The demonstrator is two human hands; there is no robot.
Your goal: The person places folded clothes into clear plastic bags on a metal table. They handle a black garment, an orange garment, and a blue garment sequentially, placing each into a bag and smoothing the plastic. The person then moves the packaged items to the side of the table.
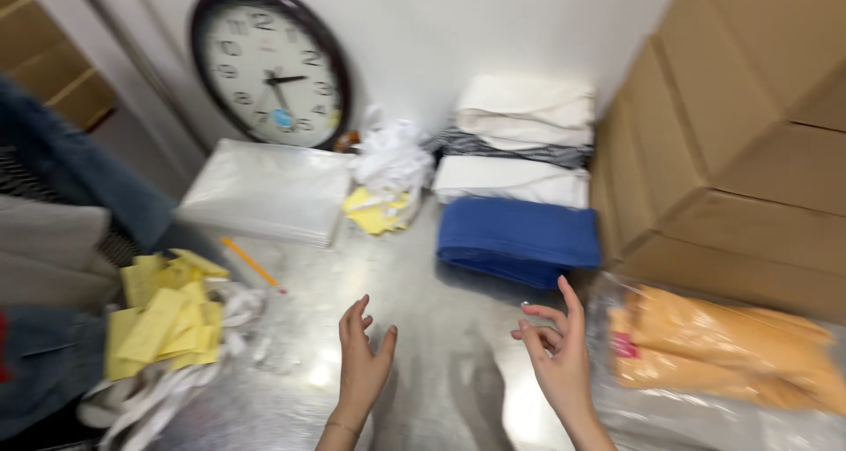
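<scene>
Your left hand (pixel 363 363) and right hand (pixel 555 354) hover spread and empty over the desk (pixel 441 328), just before the folded blue cloth (pixel 518 237).

Garment packing workroom, steel desk (pixel 423 328), folded fabric stacks (pixel 520 151) at 12 o'clock, cardboard cartons (pixel 731 151) at 2 o'clock, bagged orange cloth (pixel 723 350), clear bags (pixel 264 191) at 11 o'clock, yellow tags (pixel 167 314)
</scene>
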